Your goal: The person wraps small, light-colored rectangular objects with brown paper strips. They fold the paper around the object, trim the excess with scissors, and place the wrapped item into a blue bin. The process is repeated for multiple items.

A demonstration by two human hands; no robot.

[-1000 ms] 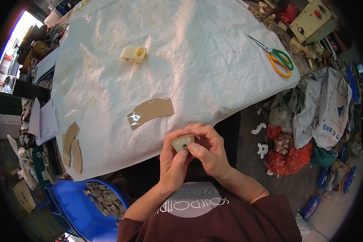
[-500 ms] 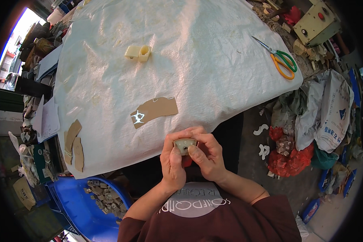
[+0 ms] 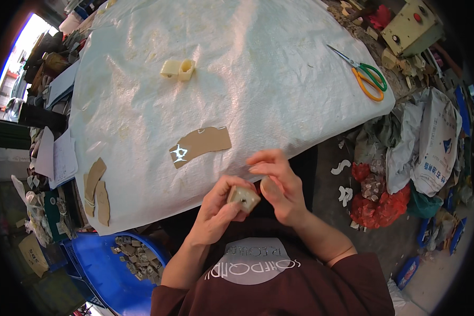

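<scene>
Left hand grips cream block (right hand beside).

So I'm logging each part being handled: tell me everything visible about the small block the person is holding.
The small block is a pale beige, roughly cube-shaped piece that looks like plastic or resin, with a lighter face turned up toward the camera, tilted. It is held in the air near the table's front edge, in front of the person's chest. The left hand grips it from below and the side; the right hand touches its right edge with the thumb.

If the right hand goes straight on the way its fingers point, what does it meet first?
Probably the small beige block held in the left hand: the right hand points left at it, though depth is unclear.
</scene>
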